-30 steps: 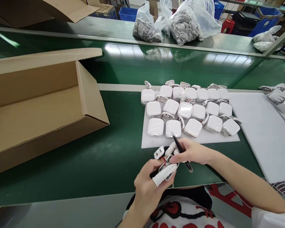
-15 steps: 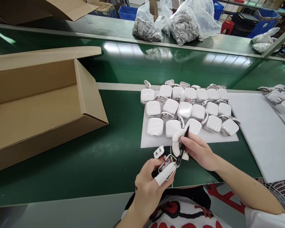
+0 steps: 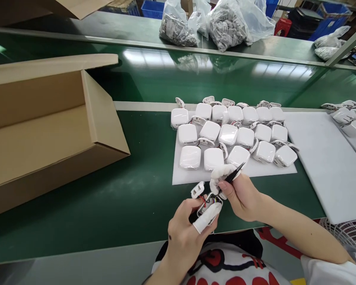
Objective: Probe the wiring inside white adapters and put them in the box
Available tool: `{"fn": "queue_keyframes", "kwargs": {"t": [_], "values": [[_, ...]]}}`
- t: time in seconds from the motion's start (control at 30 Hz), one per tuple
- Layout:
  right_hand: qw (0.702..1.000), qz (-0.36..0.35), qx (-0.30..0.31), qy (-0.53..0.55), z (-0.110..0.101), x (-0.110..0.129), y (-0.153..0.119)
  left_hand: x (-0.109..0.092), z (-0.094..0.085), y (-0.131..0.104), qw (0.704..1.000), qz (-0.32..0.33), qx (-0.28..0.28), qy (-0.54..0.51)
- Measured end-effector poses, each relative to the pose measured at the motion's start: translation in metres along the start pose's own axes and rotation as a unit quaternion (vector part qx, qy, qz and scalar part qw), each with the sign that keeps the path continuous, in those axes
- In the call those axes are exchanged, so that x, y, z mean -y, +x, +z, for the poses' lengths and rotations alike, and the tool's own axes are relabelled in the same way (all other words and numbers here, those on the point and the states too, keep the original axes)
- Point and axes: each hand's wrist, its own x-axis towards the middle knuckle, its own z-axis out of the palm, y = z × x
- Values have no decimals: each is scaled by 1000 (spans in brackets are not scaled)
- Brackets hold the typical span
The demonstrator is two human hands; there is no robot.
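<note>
My left hand (image 3: 187, 227) grips a small white case part (image 3: 209, 204) with red and coloured wires showing inside; a white cot covers the thumb. A small white piece (image 3: 197, 190) hangs from it by the wires. My right hand (image 3: 242, 194), with white cots on its fingers, holds black tweezers (image 3: 231, 177) whose tip points up and right, and its fingertips touch the part's top edge. Just beyond, several white square cases (image 3: 228, 135) lie in rows on a white foam sheet (image 3: 184, 176).
An open cardboard box (image 3: 47, 126) lies on its side at the left of the green belt (image 3: 130, 190). A second foam sheet (image 3: 326, 158) with more white cases (image 3: 348, 118) is at the right. Clear bags of parts (image 3: 222, 21) sit on the far shelf.
My right hand has turned the tweezers from pointing up-left to pointing up-right and has moved closer onto the part. The left hand keeps its hold.
</note>
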Motion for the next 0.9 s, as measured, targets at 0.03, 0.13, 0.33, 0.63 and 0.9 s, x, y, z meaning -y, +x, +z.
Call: {"fn": "queue_keyframes", "kwargs": {"t": [0.03, 0.13, 0.33, 0.63, 0.9], "values": [[1000, 1, 6, -23, 0, 1, 1, -1, 0, 0, 1000, 4, -3, 5], [997, 19, 19, -72, -1, 4, 1, -3, 1, 2, 1000, 3, -9, 11], [999, 33, 15, -33, -7, 2, -3, -7, 0, 5, 1000, -3, 4, -2], [993, -102, 24, 46, -29, -2, -8, -14, -5, 12, 999, -18, 33, 14], [983, -167, 39, -62, -19, -6, -8, -20, -3, 14, 999, -44, 28, -10]]}}
